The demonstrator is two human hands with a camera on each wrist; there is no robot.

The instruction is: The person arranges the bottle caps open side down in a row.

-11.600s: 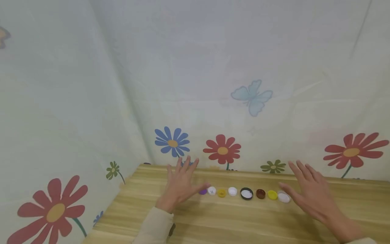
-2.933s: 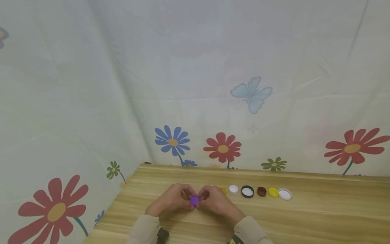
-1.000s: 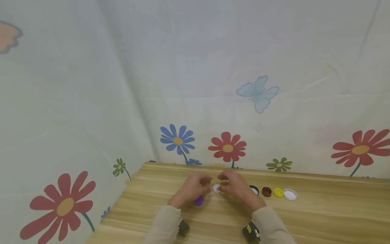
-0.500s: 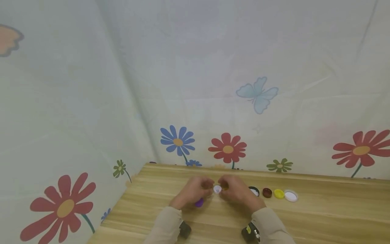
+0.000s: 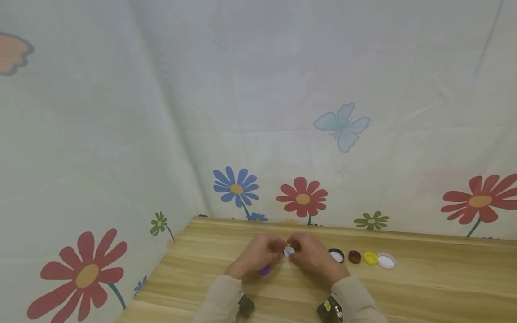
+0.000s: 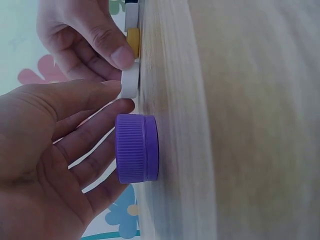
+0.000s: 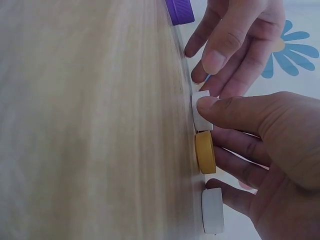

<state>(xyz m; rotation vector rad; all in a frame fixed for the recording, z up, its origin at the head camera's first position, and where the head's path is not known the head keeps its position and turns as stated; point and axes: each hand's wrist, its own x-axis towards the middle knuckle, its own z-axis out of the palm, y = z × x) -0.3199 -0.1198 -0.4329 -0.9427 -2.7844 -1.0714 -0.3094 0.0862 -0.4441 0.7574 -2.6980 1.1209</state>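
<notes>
A small white bottle cap (image 5: 288, 251) lies between my hands at the left end of a row. My right hand (image 5: 312, 255) pinches it, thumb on the near side and fingers behind. From the other side, my left hand (image 5: 258, 255) reaches to it with loosely extended fingers; in the right wrist view its thumb stands slightly apart from the cap. A ribbed purple bottle cap (image 6: 136, 148) sits on the table beside my left fingers. By my right fingers are a golden-yellow cap (image 7: 205, 152) and another white cap (image 7: 213, 211), both hidden by that hand in the head view.
Farther right on the wooden table (image 5: 444, 287) lie a black-rimmed cap (image 5: 342, 255), a brown cap (image 5: 354, 257), a yellow cap (image 5: 370, 258) and a wider white cap (image 5: 386, 261). A flower-printed cloth (image 5: 258, 89) hangs behind and to the left.
The purple cap left the row, was held by both hands, and now sits nearer me. Both hands moved right to the white cap. Over the last second my fingers closed in around it.
</notes>
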